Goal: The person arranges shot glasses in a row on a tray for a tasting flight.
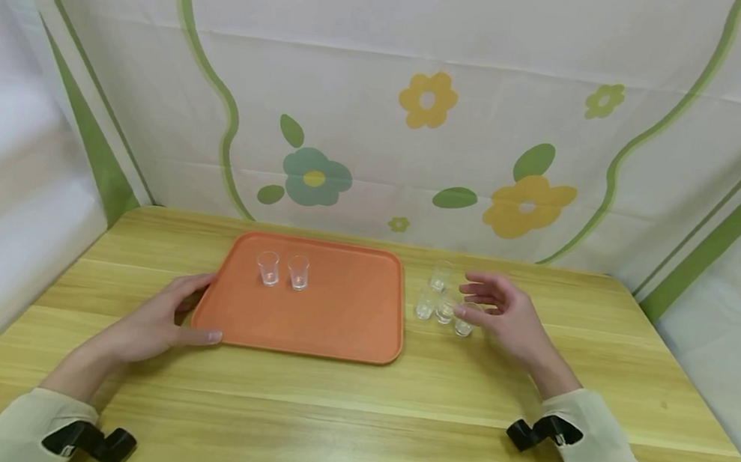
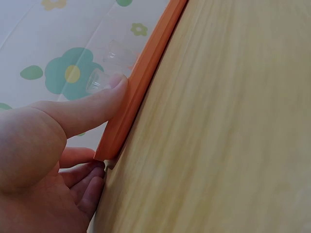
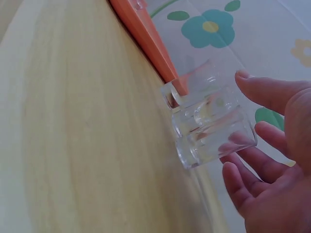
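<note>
My left hand (image 1: 154, 321) grips the near left corner of an orange tray (image 1: 334, 317), its thumb (image 2: 99, 109) on the near rim and its fingers round the left side. Two small clear shot glasses, a left one (image 1: 268, 269) and a right one (image 1: 299, 273), stand upright on the tray. To the tray's right, several more shot glasses stand close together on the table. Beside the nearest of them (image 3: 218, 141) is my right hand (image 1: 504, 316), thumb and fingers spread apart around its upper part, with nothing held.
A wood-grain table (image 1: 350, 425) carries everything. Behind it hangs a white cloth (image 1: 344, 93) with printed flowers, and pale cloth walls rise at both sides. The loose glasses almost touch one another, one (image 1: 441, 276) standing farther back.
</note>
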`<state>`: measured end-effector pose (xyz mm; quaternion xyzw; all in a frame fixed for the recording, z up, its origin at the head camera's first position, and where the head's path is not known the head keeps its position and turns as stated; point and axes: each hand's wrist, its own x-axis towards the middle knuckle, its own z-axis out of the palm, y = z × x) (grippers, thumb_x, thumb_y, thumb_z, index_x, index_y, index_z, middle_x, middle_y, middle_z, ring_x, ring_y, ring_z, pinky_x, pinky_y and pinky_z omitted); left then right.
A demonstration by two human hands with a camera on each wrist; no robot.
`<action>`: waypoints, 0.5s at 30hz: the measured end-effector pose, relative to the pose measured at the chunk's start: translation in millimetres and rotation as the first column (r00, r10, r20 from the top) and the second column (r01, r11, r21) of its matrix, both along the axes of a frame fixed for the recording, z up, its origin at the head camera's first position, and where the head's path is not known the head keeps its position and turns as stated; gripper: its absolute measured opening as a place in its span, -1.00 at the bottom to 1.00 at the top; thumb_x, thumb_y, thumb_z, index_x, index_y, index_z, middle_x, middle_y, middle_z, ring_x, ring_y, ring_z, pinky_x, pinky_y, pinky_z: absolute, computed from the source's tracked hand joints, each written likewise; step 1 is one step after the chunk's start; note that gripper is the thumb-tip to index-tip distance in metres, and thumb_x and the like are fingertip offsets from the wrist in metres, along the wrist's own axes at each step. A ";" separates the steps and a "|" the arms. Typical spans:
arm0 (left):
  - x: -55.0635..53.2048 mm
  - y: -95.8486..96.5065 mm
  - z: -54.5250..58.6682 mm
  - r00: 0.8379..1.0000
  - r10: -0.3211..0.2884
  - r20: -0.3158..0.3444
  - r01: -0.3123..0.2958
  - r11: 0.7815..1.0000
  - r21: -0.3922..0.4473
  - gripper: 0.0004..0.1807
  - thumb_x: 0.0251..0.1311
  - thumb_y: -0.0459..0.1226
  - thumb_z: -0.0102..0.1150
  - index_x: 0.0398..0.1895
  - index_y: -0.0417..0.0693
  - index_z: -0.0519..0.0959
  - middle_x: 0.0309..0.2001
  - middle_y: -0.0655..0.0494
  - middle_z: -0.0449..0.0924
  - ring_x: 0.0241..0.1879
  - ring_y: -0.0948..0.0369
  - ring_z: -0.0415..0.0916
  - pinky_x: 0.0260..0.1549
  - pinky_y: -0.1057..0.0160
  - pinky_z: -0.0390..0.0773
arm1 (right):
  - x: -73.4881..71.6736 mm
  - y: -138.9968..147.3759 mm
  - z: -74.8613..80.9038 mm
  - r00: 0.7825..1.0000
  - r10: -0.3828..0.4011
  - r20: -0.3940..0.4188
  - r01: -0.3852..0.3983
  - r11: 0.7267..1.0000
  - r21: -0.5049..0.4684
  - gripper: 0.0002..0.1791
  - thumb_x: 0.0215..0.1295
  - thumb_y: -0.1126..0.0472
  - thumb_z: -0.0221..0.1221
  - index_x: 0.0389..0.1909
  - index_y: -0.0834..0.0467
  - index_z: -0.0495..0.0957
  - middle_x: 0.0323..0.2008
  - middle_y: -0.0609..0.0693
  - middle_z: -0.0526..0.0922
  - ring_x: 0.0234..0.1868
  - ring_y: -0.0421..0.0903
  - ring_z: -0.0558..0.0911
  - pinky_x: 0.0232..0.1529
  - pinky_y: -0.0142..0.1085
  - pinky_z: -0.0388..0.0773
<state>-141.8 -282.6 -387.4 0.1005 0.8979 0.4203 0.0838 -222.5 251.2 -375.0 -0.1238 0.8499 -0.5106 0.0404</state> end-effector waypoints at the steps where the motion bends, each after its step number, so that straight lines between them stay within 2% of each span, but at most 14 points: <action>1: 0.0 0.1 -0.1 1.000 0.000 0.000 0.000 1.000 -0.001 0.11 0.28 -0.09 0.50 0.70 -0.24 0.01 0.61 -0.41 0.02 0.51 -0.40 0.21 0.38 -0.43 0.29 | 0.2 0.7 -1.1 1.000 0.001 0.013 -0.001 1.000 0.004 -0.22 0.34 0.10 0.47 0.49 0.21 0.39 0.32 0.23 0.63 0.20 -0.04 0.66 0.10 -0.48 0.59; 6: -0.2 0.6 0.1 1.000 0.006 -0.001 -0.006 1.000 -0.006 0.12 0.27 -0.08 0.51 0.70 -0.26 0.01 0.61 -0.41 0.02 0.51 -0.40 0.21 0.38 -0.43 0.28 | 0.8 2.7 -6.9 0.997 0.010 0.073 -0.012 0.999 0.032 -0.23 0.30 0.12 0.49 0.47 0.21 0.42 0.28 0.22 0.65 0.10 -0.20 0.67 0.07 -0.46 0.60; 15: -1.0 0.4 -1.4 1.000 0.005 0.002 -0.005 1.000 0.002 0.13 0.27 -0.08 0.51 0.71 -0.24 0.00 0.62 -0.41 0.00 0.52 -0.41 0.17 0.39 -0.45 0.27 | 2.0 4.3 -11.2 0.993 0.016 0.117 -0.019 0.999 0.026 -0.32 0.28 0.15 0.50 0.35 0.28 0.52 0.18 0.26 0.68 0.05 -0.18 0.68 0.04 -0.43 0.63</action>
